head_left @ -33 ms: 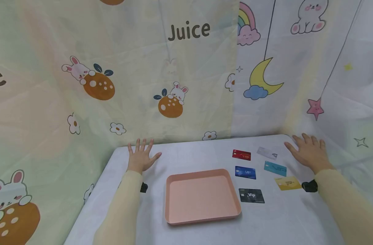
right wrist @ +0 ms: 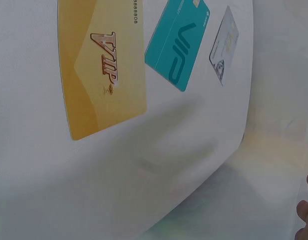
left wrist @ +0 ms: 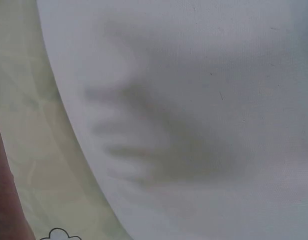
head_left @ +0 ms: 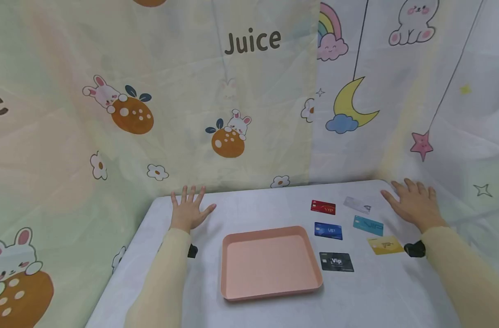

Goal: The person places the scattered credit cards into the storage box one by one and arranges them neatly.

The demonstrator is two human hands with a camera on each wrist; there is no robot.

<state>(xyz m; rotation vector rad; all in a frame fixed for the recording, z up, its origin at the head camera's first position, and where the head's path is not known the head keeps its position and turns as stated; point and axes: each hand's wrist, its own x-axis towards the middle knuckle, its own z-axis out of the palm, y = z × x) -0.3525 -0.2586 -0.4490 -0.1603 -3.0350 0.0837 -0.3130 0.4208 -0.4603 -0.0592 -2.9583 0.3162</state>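
My left hand (head_left: 188,213) is spread over the far left part of the table, fingers straight, holding nothing. On the right, my right hand (head_left: 416,204) is also spread and holds nothing, near the table's far right corner. Closest to it lie a gold card (head_left: 385,245), a teal card (head_left: 368,225) and a white card (head_left: 358,205). Left of these are a red card (head_left: 323,207), a blue card (head_left: 328,231) and a black card (head_left: 337,262). A pink tray (head_left: 272,264) sits between the arms, left of the cards. The left wrist view shows the hand's shadow on the tabletop.
The white table (head_left: 208,314) ends at the back against a printed curtain (head_left: 184,91), which also closes in both sides. In the right wrist view, the gold card (right wrist: 104,65) and teal card (right wrist: 178,45) lie flat and apart near the table edge.
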